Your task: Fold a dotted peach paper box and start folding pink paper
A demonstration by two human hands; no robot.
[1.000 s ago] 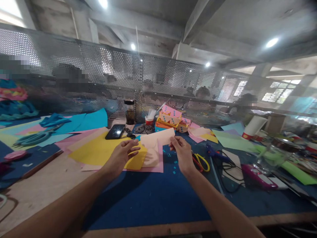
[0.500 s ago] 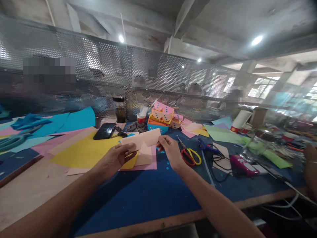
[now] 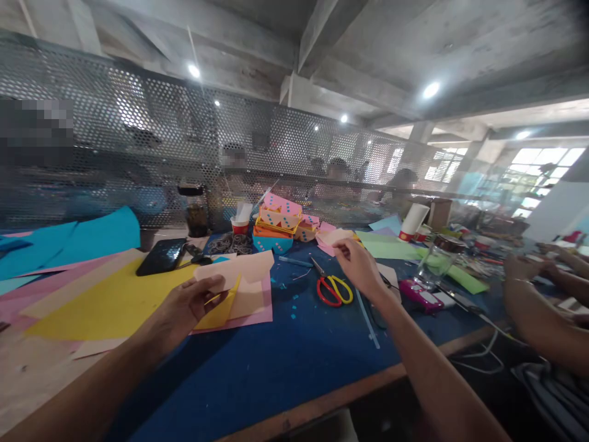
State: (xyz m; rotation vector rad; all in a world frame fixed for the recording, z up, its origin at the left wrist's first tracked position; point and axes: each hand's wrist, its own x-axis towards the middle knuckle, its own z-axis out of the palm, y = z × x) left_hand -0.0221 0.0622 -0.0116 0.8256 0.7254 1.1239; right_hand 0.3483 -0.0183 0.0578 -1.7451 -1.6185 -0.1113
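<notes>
My left hand (image 3: 196, 301) pinches a peach paper strip (image 3: 239, 267) by its left end, tilted above a stack of papers. Under it lie a yellow sheet (image 3: 138, 301), a folded yellow piece (image 3: 223, 313) and a pink sheet (image 3: 267, 301). My right hand (image 3: 361, 267) is apart from the strip, fingers curled together near the peach and pink paper pieces (image 3: 329, 239). What these fingers hold, if anything, is hidden. The hand covers the spot of the blue glue gun. Scissors with red and yellow handles (image 3: 335, 290) lie left of my right wrist, beside a clear glue stick (image 3: 367, 319).
Decorated paper boxes (image 3: 278, 218), a paper cup (image 3: 240, 226), a dark jar (image 3: 197, 212) and a phone (image 3: 162, 256) stand or lie behind. Rightward are a glass jar (image 3: 435, 261) and a magenta device (image 3: 421, 296). Another person's arm (image 3: 529, 301) rests at the far right.
My right hand has let go of the strip's right end and moved right, past the scissors. My left hand still holds the strip. The view has turned right.
</notes>
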